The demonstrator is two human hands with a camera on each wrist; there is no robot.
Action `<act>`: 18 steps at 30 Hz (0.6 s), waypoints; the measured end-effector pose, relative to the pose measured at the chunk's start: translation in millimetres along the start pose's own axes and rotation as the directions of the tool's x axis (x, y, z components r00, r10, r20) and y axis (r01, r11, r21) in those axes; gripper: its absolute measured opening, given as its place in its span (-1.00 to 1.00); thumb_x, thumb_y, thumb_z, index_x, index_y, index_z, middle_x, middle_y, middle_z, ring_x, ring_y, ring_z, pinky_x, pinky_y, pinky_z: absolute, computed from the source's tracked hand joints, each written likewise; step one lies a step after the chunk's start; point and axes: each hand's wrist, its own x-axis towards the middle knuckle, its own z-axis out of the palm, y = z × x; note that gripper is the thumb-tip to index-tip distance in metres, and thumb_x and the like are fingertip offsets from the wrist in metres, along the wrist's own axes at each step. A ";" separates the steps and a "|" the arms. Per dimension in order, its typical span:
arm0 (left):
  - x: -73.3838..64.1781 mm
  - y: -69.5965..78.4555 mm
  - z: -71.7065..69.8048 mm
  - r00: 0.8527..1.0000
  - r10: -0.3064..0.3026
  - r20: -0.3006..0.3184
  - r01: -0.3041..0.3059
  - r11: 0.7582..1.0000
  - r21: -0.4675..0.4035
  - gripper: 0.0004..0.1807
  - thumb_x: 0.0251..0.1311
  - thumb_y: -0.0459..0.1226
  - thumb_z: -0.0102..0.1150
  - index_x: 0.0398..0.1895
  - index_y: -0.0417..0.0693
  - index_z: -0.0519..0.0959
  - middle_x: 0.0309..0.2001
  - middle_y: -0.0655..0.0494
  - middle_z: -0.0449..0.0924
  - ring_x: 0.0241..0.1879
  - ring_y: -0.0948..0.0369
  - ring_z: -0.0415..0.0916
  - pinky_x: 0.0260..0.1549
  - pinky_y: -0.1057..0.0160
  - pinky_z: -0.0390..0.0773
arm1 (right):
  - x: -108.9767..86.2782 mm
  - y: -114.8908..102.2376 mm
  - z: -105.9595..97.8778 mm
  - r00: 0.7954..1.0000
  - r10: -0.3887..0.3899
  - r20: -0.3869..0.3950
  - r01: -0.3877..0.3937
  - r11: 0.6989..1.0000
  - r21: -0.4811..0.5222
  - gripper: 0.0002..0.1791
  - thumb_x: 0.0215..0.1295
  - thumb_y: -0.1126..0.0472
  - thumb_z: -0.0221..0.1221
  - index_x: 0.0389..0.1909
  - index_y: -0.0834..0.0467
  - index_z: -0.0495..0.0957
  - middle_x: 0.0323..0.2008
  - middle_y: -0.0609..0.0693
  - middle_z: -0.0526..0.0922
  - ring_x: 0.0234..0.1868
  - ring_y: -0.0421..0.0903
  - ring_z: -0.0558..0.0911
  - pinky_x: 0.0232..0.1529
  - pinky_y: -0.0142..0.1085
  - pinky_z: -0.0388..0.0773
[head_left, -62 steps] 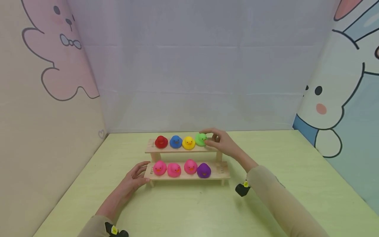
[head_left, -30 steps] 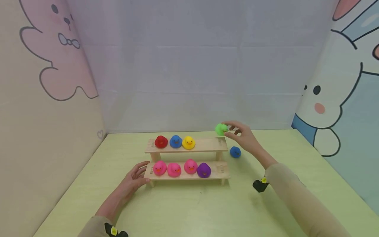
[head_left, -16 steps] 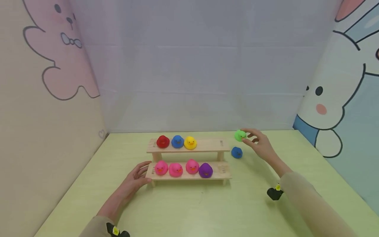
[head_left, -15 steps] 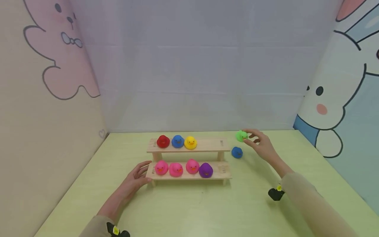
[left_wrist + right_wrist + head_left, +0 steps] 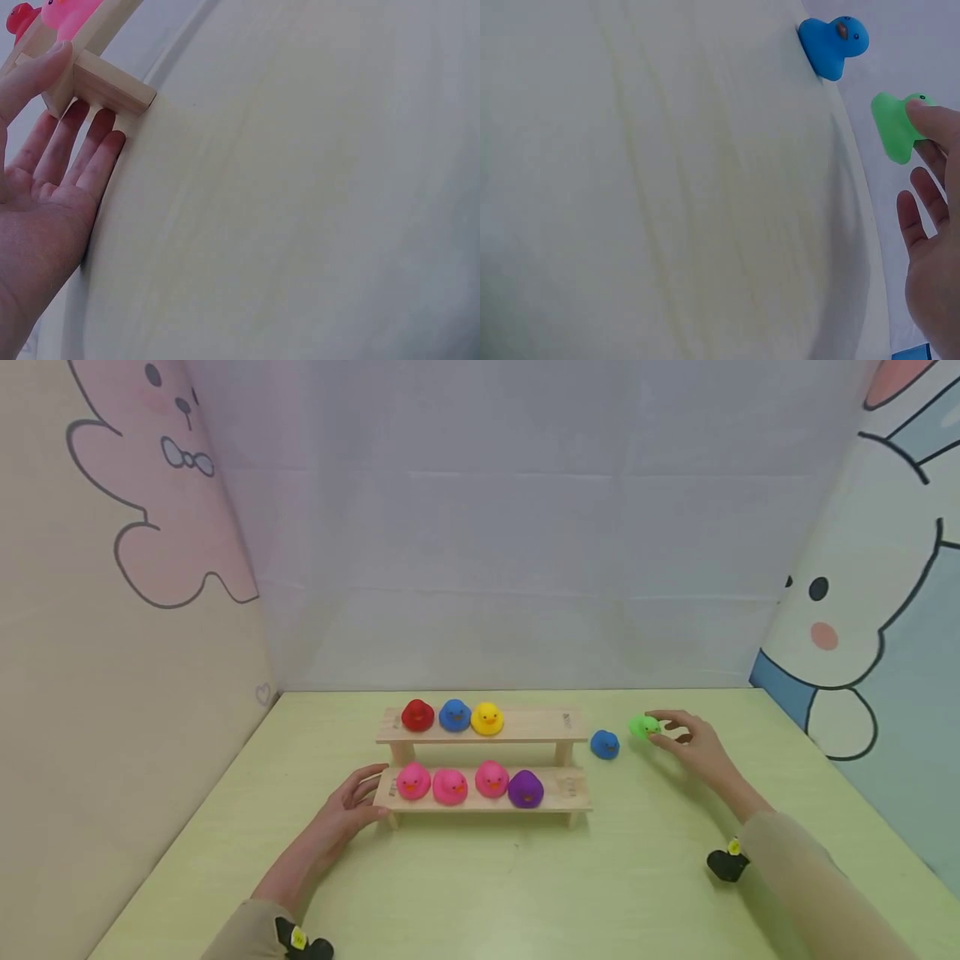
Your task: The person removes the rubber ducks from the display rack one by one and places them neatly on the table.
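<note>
In the head view my right hand (image 5: 697,747) pinches a green rubber duck (image 5: 643,726) between thumb and fingertips, low over the table to the right of the stand. The right wrist view shows the thumb on the green duck's (image 5: 892,127) side, other fingers apart below. A blue rubber duck (image 5: 604,744) sits on the table between that hand and the two-tier wooden stand (image 5: 573,787). My left hand (image 5: 348,814) holds the left end of the stand's lower shelf. In the left wrist view its thumb (image 5: 45,71) lies against the board, with the fingers beside the leg.
Red (image 5: 417,716), blue (image 5: 454,716) and yellow ducks (image 5: 487,719) stand on the upper shelf's left part. Three pink ducks (image 5: 450,787) and a purple duck (image 5: 526,789) line the lower one. Behind the table (image 5: 480,893) hangs a pale cloth (image 5: 480,568), with printed walls at both sides.
My right hand has lifted the green duck off the upper shelf, carried it right past the blue duck, and lowered it toward the table. The left hand stays at the stand's end.
</note>
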 end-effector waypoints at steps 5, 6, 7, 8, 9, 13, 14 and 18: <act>0.2 -0.4 -0.7 1.000 0.000 0.000 0.000 1.000 0.007 -0.14 0.29 -0.32 0.28 0.59 -0.02 0.08 0.58 -0.18 0.16 0.41 0.10 0.42 0.25 0.37 0.48 | -7.1 11.5 -2.1 0.995 0.061 0.080 -0.061 0.998 -0.005 -0.53 0.40 0.14 0.27 0.28 0.20 0.55 0.11 0.20 0.59 -0.05 -0.31 0.48 -0.11 -0.49 0.50; 0.3 -0.5 -0.6 1.000 -0.001 -0.002 0.001 1.000 0.009 -0.14 0.29 -0.32 0.29 0.59 -0.02 0.08 0.58 -0.18 0.16 0.43 0.08 0.40 0.26 0.35 0.47 | -8.1 12.8 -2.2 0.993 0.071 0.097 -0.071 0.997 -0.003 -0.52 0.40 0.14 0.27 0.28 0.21 0.54 0.09 0.20 0.59 -0.07 -0.34 0.47 -0.11 -0.48 0.50; 0.2 -0.5 -0.3 1.000 -0.002 -0.003 0.002 1.000 0.010 -0.14 0.29 -0.32 0.29 0.59 -0.02 0.08 0.58 -0.18 0.16 0.44 0.06 0.39 0.28 0.32 0.47 | -9.0 14.1 -2.2 0.990 0.082 0.114 -0.084 0.996 0.005 -0.51 0.40 0.14 0.27 0.29 0.22 0.53 0.07 0.20 0.58 -0.09 -0.36 0.48 -0.10 -0.47 0.50; 0.2 -0.5 -0.1 1.000 -0.003 -0.003 0.003 1.000 0.013 -0.14 0.29 -0.32 0.28 0.59 -0.01 0.08 0.58 -0.18 0.16 0.45 0.04 0.38 0.30 0.31 0.46 | -9.6 15.2 -2.2 0.987 0.095 0.130 -0.098 0.995 0.016 -0.50 0.41 0.14 0.27 0.30 0.23 0.52 0.06 0.20 0.58 -0.11 -0.39 0.48 -0.10 -0.46 0.50; 0.2 -0.4 0.2 1.000 -0.004 -0.005 0.004 1.000 0.013 -0.14 0.29 -0.32 0.28 0.59 -0.01 0.08 0.58 -0.18 0.16 0.46 0.03 0.37 0.31 0.30 0.45 | -10.0 15.9 -2.1 0.984 0.107 0.144 -0.111 0.993 0.025 -0.49 0.41 0.14 0.27 0.31 0.24 0.51 0.06 0.20 0.58 -0.12 -0.40 0.49 -0.10 -0.46 0.49; -0.2 0.6 1.3 1.000 -0.007 -0.013 0.007 1.000 0.009 -0.15 0.30 -0.33 0.27 0.59 -0.01 0.08 0.58 -0.17 0.17 0.45 0.05 0.38 0.28 0.34 0.46 | -9.7 17.5 -2.5 0.970 0.147 0.191 -0.162 0.985 0.065 -0.45 0.43 0.11 0.25 0.36 0.25 0.46 0.13 0.19 0.59 -0.12 -0.44 0.49 -0.08 -0.47 0.49; -0.2 1.1 1.3 1.000 -0.004 -0.012 0.005 1.000 0.011 -0.15 0.30 -0.33 0.26 0.60 -0.01 0.08 0.58 -0.18 0.16 0.44 0.06 0.39 0.26 0.36 0.47 | -9.3 17.7 -2.9 0.968 0.155 0.199 -0.171 0.983 0.066 -0.44 0.43 0.10 0.24 0.37 0.24 0.46 0.15 0.18 0.59 -0.11 -0.44 0.49 -0.07 -0.48 0.48; -1.4 2.7 1.7 1.000 0.010 -0.005 -0.010 1.000 0.015 -0.16 0.33 -0.33 0.24 0.60 -0.02 0.06 0.58 -0.21 0.15 0.43 0.08 0.40 0.21 0.43 0.48 | -8.6 17.6 -4.1 0.960 0.167 0.227 -0.185 0.981 0.062 -0.43 0.46 0.08 0.22 0.40 0.21 0.43 0.22 0.20 0.56 -0.08 -0.44 0.47 -0.03 -0.44 0.47</act>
